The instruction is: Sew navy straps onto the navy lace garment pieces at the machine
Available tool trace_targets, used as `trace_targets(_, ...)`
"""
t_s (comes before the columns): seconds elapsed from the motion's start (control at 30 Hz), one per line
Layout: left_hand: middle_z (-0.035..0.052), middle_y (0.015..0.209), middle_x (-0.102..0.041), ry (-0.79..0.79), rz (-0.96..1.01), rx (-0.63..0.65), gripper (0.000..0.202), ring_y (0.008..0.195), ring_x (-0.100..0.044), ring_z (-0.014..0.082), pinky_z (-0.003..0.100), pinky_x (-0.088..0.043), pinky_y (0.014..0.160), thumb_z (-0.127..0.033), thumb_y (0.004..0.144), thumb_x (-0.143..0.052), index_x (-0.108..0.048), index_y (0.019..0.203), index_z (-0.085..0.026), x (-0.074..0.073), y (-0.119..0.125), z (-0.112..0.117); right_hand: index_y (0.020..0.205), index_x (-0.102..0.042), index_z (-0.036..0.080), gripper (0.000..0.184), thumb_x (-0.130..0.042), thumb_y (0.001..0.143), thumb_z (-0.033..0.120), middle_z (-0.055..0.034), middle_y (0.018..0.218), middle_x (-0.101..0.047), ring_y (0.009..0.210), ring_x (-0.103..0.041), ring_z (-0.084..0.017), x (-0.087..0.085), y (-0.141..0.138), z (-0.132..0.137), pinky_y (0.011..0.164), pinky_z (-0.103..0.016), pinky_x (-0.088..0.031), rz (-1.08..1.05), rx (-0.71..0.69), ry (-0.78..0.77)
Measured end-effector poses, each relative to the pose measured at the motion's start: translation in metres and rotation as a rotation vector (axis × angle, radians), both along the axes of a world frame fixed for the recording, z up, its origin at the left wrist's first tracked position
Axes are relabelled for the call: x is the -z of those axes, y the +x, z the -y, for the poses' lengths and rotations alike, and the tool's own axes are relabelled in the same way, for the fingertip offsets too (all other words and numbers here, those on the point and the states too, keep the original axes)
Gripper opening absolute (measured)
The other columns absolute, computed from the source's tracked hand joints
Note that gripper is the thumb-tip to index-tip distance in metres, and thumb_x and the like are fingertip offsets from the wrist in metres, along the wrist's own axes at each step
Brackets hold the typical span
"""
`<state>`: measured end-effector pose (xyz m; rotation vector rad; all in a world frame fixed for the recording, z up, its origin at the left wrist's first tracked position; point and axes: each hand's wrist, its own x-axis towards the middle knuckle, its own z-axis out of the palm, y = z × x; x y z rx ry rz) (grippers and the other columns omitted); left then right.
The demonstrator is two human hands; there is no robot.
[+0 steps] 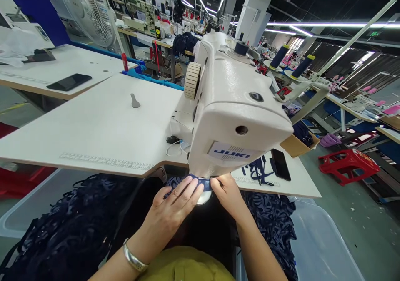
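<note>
My left hand [175, 206], with a silver bangle at its wrist, lies with fingers stretched out on a piece of navy patterned fabric [175, 182] under the head of a white sewing machine [240, 118]. A small navy label [205, 184] with pale print shows just beyond its fingertips. My right hand [227, 192] has its thumb and fingers closed at the right edge of the navy fabric, by the label. The machine's head hides the needle and some of the right fingertips. Below the fabric, a round pale part of the machine bed [203, 197] is lit.
Dark patterned fabric is heaped left [68, 222] and right [271, 222] of my lap, over clear plastic bins [325, 231]. On the white table [103, 127] lie a metal piece [135, 101], a phone [280, 164] and navy straps [261, 170]. A red stool [350, 164] stands right.
</note>
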<state>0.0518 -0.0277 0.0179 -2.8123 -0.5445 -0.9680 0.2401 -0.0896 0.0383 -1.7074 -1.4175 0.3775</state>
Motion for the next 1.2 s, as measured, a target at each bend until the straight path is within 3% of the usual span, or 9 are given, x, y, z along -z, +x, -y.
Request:
trace_targets(0.17,0.0008,0.129,-0.061,-0.005,0.01,0.016,0.042,0.121,-0.053,0.0142,0.034,-0.028,0.1,-0.015,0.099,-0.027,-0.052,0.13,-0.027,-0.002,-0.001,-0.001,0.069,-0.055,0.021,0.025,-0.042,0.09,0.022,-0.0035,0.082,-0.058,0.082,-0.054,-0.018,0.003,0.0,0.0,0.075,-0.029,-0.043,-0.009,0.007,-0.017)
trace_targets(0.5,0.0039,0.131,-0.059,-0.071,0.041,0.018,0.044,0.124,-0.051,0.0163,0.036,-0.022,0.108,-0.012,0.096,-0.031,-0.049,0.134,-0.025,0.005,-0.003,-0.004,0.066,-0.05,0.02,0.026,-0.041,0.09,0.021,-0.0022,0.077,-0.055,0.077,-0.053,-0.017,0.005,-0.001,-0.002,0.071,-0.028,-0.041,-0.014,0.006,-0.032)
trace_targets(0.83,0.0056,0.132,-0.059,-0.104,0.069,0.047,0.042,0.124,-0.051,0.018,0.037,-0.023,0.109,-0.015,0.097,-0.03,-0.052,0.131,-0.023,0.004,0.0,-0.003,0.073,-0.053,0.021,0.025,-0.038,0.093,0.023,-0.001,0.076,-0.057,0.075,-0.053,-0.016,0.004,-0.003,0.001,0.07,-0.027,-0.041,0.005,0.015,0.031)
trace_targets(1.03,0.0069,0.133,-0.057,-0.081,0.061,0.075,0.042,0.126,-0.049,0.02,0.038,-0.026,0.109,-0.012,0.095,-0.032,-0.051,0.132,-0.021,0.002,0.004,-0.003,0.098,-0.052,0.021,0.011,-0.042,0.094,0.025,-0.0018,0.088,-0.059,0.083,-0.056,-0.017,0.001,-0.01,0.007,0.075,-0.028,-0.043,-0.096,0.111,0.049)
trace_targets(1.2,0.0081,0.134,-0.055,-0.066,0.035,0.103,0.047,0.128,-0.047,0.0209,0.039,-0.027,0.109,-0.005,0.091,-0.035,-0.049,0.133,-0.02,-0.003,0.003,-0.003,0.102,-0.049,0.021,0.013,-0.038,0.096,0.026,-0.002,0.088,-0.059,0.08,-0.056,-0.016,-0.004,-0.014,0.015,0.071,-0.027,-0.043,-0.125,0.112,0.005)
